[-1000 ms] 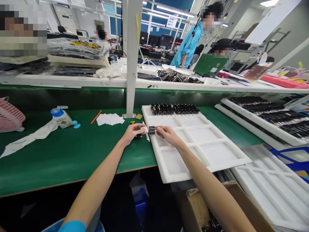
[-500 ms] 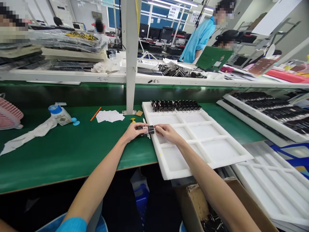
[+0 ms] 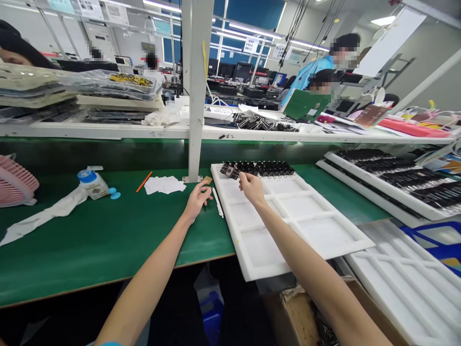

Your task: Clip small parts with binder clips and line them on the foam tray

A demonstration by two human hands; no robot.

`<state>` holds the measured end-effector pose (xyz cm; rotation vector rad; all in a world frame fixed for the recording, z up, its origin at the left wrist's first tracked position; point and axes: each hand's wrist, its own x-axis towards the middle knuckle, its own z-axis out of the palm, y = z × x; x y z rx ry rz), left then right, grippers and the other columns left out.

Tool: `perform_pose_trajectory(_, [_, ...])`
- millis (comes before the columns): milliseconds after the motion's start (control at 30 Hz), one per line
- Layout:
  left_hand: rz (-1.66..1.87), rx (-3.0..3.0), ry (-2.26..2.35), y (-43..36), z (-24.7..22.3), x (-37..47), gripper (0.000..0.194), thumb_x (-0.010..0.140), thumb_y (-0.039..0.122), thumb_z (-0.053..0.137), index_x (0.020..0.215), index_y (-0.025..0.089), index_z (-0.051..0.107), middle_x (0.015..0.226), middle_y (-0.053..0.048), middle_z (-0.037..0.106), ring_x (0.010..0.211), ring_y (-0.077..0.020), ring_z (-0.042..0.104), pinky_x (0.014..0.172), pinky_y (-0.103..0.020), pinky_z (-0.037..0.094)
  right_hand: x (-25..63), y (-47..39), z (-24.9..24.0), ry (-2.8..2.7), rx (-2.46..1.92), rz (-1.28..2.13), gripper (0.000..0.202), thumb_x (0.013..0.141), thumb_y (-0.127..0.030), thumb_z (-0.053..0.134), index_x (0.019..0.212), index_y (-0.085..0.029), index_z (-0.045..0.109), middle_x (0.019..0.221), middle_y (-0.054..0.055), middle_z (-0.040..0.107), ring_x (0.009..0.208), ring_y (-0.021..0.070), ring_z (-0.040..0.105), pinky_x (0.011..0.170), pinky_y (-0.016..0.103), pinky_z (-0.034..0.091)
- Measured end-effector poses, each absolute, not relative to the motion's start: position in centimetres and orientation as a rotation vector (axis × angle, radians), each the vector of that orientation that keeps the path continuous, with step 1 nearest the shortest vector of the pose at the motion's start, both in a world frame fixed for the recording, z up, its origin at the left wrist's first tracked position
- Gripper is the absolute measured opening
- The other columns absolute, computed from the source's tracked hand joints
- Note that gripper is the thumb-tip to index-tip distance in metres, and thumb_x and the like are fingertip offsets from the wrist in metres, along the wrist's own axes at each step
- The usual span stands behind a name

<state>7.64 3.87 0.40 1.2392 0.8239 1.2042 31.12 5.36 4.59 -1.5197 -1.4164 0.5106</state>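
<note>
Two bare hands work well apart near the middle of the frame. The right hand (image 3: 252, 188), thumb and fingers pinched together, is at the wire handle of a black clip (image 3: 229, 171) with a greyish piece in its grip. That clip is at the upper-left corner of the white tray (image 3: 320, 228), beside a row of black clips (image 3: 270, 168) along the tray's top edge; whether it rests there or hangs just above cannot be told.

The left hand (image 3: 196, 199) is over the green table (image 3: 144, 240), its fingers loosely curled and parted, with no clear object between them. A white pen (image 3: 217, 202) lies between this hand and the tray's left edge, and a tan block (image 3: 207, 179) sits just beyond the fingertips.

Further left in the frame are white papers (image 3: 164, 185), an orange stick (image 3: 144, 181), a blue-capped bottle (image 3: 93, 183) and a pink fan (image 3: 16, 181). More filled trays (image 3: 396, 180) stand at the right, and a cardboard box (image 3: 297, 315) is at the lower right.
</note>
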Motion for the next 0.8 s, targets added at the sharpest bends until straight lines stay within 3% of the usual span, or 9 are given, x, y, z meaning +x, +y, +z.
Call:
perform_pose_trajectory(200, [1.134, 1.268, 0.787, 3.5, 0.8, 7.6, 0.062, 0.084, 0.052, 0.074, 0.133, 0.017, 0.061, 0.100, -0.010, 0.068, 0.069, -0.0148, 0.064, 0.055, -0.025, 0.041, 26.8, 9.7, 4.5, -1.638, -1.773, -0.053, 0.041, 0.107, -0.037, 0.035, 0.101, -0.013, 0.067, 0.103, 0.019, 0.072, 0.095, 0.0275, 0.065, 0.085, 0.034, 0.044])
perform_pose_trajectory(333, [1.141, 1.264, 0.779, 3.5, 0.8, 7.6, 0.059, 0.082, 0.051, 0.075, 0.129, 0.017, 0.063, 0.095, -0.008, 0.068, 0.065, -0.0139, 0.062, 0.054, -0.025, 0.040, 25.6, 10.4, 3.6, -1.739, -1.961, -0.106, 0.035, 0.107, -0.040, 0.045, 0.116, -0.012, 0.065, 0.111, 0.019, 0.071, 0.100, 0.0286, 0.067, 0.087, 0.035, 0.046])
perform_pose_trajectory(533, [1.143, 1.252, 0.755, 3.7, 0.4, 7.7, 0.060, 0.081, 0.053, 0.076, 0.127, 0.017, 0.063, 0.090, -0.006, 0.067, 0.060, -0.0122, 0.059, 0.053, -0.025, 0.037, 25.9, 9.9, 2.2, -1.810, -1.977, -0.195, 0.032, 0.100, -0.043, 0.057, 0.109, -0.014, 0.068, 0.120, 0.019, 0.065, 0.118, 0.0314, 0.058, 0.088, 0.035, 0.048])
perform_pose_trajectory(800, [1.129, 1.266, 0.773, 3.6, 0.9, 7.6, 0.057, 0.082, 0.053, 0.075, 0.125, 0.017, 0.065, 0.088, -0.007, 0.068, 0.061, -0.0132, 0.059, 0.054, -0.026, 0.037, 27.4, 5.9, 4.7, -1.750, -1.811, -0.055, 0.036, 0.096, -0.040, 0.062, 0.121, -0.014, 0.068, 0.128, 0.018, 0.060, 0.109, 0.0299, 0.060, 0.085, 0.037, 0.051])
